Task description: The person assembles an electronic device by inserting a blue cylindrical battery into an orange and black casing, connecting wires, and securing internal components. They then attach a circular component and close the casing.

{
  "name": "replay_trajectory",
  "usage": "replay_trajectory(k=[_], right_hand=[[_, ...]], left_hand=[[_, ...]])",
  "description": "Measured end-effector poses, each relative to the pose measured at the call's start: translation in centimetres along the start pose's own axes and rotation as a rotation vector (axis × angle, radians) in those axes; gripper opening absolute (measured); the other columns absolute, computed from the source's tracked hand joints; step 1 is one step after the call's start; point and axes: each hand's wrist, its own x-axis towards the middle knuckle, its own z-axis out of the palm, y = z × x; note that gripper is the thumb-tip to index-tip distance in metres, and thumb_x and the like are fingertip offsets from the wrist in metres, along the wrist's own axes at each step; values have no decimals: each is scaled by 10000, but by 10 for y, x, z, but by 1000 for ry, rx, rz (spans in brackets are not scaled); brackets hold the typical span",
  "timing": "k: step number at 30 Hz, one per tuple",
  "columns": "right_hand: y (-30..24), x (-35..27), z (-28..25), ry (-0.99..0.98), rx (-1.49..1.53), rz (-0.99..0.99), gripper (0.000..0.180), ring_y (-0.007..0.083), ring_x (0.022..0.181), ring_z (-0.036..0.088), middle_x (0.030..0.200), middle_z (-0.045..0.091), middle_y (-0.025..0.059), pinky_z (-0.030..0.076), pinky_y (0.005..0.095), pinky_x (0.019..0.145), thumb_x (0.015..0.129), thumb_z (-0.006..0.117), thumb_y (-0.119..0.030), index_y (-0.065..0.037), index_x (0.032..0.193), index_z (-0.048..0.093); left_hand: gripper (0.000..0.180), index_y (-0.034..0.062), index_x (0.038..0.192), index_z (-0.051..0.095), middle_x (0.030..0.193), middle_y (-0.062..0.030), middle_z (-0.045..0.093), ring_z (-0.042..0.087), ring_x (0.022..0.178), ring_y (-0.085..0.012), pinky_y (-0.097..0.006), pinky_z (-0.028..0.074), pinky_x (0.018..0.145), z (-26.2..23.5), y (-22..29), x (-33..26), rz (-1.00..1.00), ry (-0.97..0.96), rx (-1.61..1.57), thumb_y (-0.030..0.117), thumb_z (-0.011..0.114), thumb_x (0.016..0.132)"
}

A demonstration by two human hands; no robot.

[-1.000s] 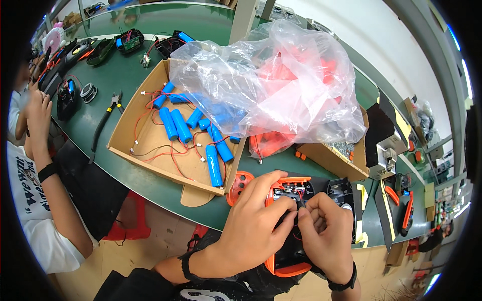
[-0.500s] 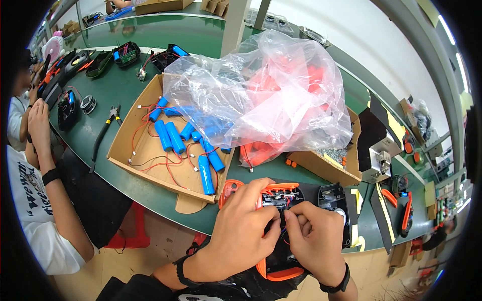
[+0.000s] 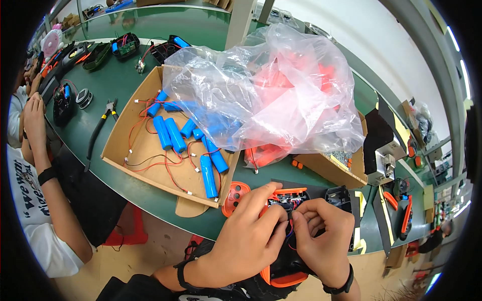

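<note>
An orange-and-black device housing (image 3: 287, 278) lies opened in front of me at the table's front edge. A circuit board (image 3: 296, 197) with thin red and blue wires (image 3: 290, 232) shows inside it. My left hand (image 3: 246, 226) is closed on the housing's left side, its fingertips bent in beside the board. Opposite it, my right hand (image 3: 325, 236) pinches thumb and forefinger together at the wires; the exact spot gripped is partly hidden by the fingers. A red-orange plastic part with holes (image 3: 235, 196) sits just beyond my left hand.
Beyond my hands stands a cardboard box (image 3: 145, 173) of blue battery cells (image 3: 208, 176) with red leads. A clear plastic bag (image 3: 296, 95) of red parts overlies it and another box (image 3: 331, 170). Pliers (image 3: 100, 130) lie left, near another person's arm (image 3: 65, 215). A black shell (image 3: 338, 198) stands right.
The view has shifted slightly, so the boxes and bag appear a little displaced. Both hands stay at the housing; my right hand's fingers have moved slightly away from the left fingertips.
</note>
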Motion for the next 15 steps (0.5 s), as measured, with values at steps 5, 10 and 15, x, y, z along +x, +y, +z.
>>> replay_trajectory(k=[5,10,15], right_hand=[[-9,10,-5,-108,-28,40,73,63,546,629,664,677,37,451,212,509,841,730,89,32,838,686],[-10,11,-4,-116,-79,3,99,75,544,631,669,677,38,442,218,504,843,711,99,24,849,646],[-8,13,-7,-129,106,209,137,42,569,619,692,679,28,443,191,526,865,741,75,4,884,626]], left_hand=[[305,11,1049,601,1361,-264,642,653,1176,-465,-471,539,971,-2,1,1,-24,8,-71,-90,706,781],[389,7,1128,580,1377,-270,636,656,1184,-456,-462,542,986,-1,0,2,-25,11,-88,-107,694,774],[528,-50,1339,510,1357,-288,585,601,1234,-459,-471,522,1026,1,-2,2,-49,27,-160,-63,679,839]])
